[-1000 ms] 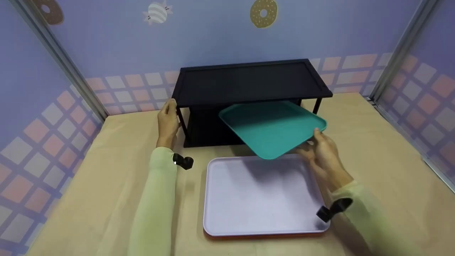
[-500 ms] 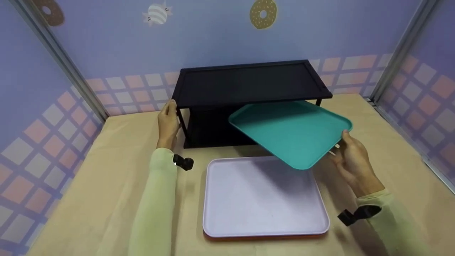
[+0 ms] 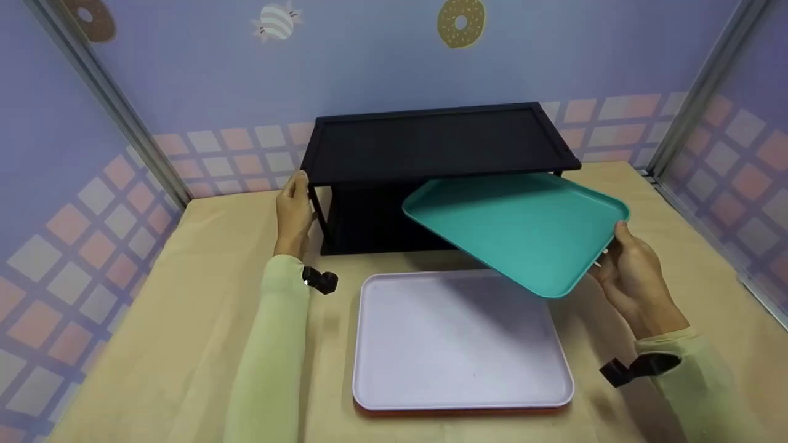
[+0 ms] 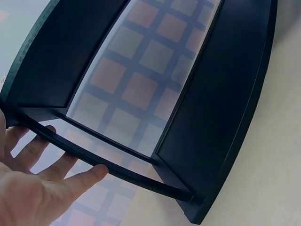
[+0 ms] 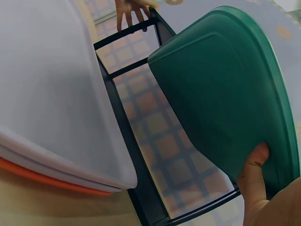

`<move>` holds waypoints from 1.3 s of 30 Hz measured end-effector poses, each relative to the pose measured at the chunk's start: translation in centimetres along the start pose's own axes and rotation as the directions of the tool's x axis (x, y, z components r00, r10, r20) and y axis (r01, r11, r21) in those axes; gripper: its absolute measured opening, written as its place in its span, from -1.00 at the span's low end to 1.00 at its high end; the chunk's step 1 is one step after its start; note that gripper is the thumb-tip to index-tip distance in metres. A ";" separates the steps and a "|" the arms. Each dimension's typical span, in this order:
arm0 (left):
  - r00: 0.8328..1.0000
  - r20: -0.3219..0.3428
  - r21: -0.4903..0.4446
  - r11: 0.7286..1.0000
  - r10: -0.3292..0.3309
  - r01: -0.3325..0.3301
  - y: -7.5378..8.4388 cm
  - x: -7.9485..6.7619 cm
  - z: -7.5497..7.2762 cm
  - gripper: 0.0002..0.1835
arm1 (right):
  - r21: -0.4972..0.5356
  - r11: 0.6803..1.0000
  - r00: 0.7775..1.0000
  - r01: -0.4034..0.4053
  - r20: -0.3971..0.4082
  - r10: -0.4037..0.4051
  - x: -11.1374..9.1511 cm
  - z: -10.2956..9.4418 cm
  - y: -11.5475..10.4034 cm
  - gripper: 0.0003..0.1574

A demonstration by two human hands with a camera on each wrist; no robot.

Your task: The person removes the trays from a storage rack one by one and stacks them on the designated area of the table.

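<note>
My right hand grips the right corner of a teal tray, thumb on the upper rim and fingers below. The tray is tilted, and its far left part is under the upper shelf of a black two-tier rack. In the right wrist view the underside of the teal tray shows. My left hand holds the rack's front left corner. In the left wrist view several fingertips of the left hand rest against the rack's post. A pale lilac tray lies in front of the rack.
Under the lilac tray an orange tray shows its edge, with another pale rim between them. A beige cloth covers the table. Patterned walls stand behind and at both sides, close behind the rack.
My right hand has moved right with the teal tray, drawing it partly out from beneath the rack's upper shelf. The left hand stays at the rack's corner.
</note>
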State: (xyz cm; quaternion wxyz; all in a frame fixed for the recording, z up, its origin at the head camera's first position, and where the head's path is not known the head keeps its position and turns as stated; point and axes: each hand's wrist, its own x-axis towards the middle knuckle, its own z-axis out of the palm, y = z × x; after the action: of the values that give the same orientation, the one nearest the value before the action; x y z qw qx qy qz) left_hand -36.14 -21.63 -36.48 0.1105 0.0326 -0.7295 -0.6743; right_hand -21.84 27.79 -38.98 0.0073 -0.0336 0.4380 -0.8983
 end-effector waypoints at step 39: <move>0.999 -0.033 0.015 1.000 0.000 0.000 0.1 -0.1 0.1 -0.40 | -0.137 0.988 0.996 -0.075 -0.053 0.068 0.4 -0.8 -0.4 -0.57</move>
State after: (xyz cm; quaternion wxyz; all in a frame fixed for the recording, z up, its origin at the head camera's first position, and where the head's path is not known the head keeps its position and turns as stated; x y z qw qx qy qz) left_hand -36.04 -21.51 -36.44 0.1223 0.0445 -0.7327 -0.6680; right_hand -22.27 28.70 -39.12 0.0266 0.0033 0.5003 -0.8655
